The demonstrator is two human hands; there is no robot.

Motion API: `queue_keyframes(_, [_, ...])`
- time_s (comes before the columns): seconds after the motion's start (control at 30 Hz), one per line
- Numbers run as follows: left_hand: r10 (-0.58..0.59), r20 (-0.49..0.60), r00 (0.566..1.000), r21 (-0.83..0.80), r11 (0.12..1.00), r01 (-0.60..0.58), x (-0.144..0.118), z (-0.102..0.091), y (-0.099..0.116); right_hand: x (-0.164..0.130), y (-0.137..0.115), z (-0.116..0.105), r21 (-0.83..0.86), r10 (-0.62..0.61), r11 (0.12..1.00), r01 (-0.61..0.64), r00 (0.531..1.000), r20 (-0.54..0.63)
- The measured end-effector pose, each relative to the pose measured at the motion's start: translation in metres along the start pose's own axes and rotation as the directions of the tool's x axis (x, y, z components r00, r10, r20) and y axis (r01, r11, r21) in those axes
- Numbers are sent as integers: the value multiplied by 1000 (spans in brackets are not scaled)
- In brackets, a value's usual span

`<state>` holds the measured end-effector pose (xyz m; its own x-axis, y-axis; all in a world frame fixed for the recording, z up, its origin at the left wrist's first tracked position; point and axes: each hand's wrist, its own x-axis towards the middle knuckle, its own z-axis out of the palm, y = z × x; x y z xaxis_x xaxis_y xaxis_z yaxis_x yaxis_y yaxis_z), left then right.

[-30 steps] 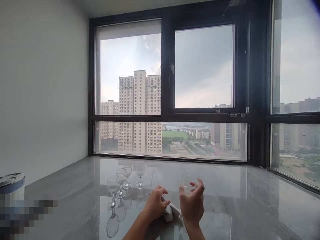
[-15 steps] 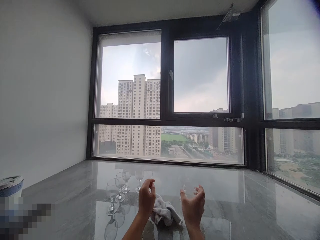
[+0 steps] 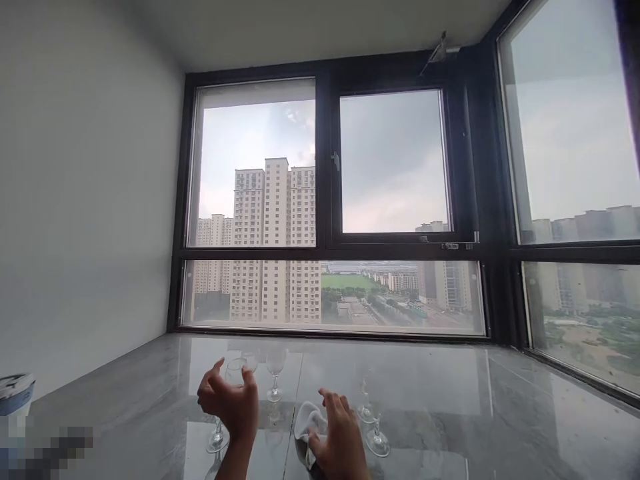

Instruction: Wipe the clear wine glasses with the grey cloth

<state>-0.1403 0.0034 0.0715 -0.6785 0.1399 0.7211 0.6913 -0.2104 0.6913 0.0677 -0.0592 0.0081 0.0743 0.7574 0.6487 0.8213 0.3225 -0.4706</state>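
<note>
My left hand (image 3: 229,403) is at the stemmed glasses on the left, thumb and fingers apart in a curve. It hides the bowl of the nearest wine glass (image 3: 218,441), whose foot rests on the glossy grey sill. Another glass rim (image 3: 236,364) shows between its fingers. My right hand (image 3: 341,437) is on a crumpled grey-white cloth (image 3: 309,419), which lies between its thumb and fingers. Just right of this hand two upright stemmed glasses stand, one farther (image 3: 367,412) and one nearer (image 3: 379,443); the hand partly hides the nearer one.
Another wine glass (image 3: 275,367) stands farther back on the grey sill (image 3: 425,413). A blue-and-white container (image 3: 17,397) sits at the left edge. Dark-framed windows (image 3: 327,253) border the back and right; a pale wall (image 3: 90,200) rises on the left.
My left hand has moved left from beside the cloth to the glasses. My right hand has left the glass at the right and moved left to the cloth. The view has shifted slightly.
</note>
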Motion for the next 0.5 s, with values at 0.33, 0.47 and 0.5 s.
queue_keyframes(0.33, [-247,423,872,15,964,266,1,-21,-67,-2,4,5,-71,184,983,-171,951,250])
queue_keyframes(0.47, [-321,545,774,-20,918,395,-7,-16,-71,-5,5,5,-45,202,979,-197,939,277])
queue_keyframes(0.5, [-334,560,758,-18,910,414,-9,-16,-70,-6,5,4,-38,204,979,-201,936,286])
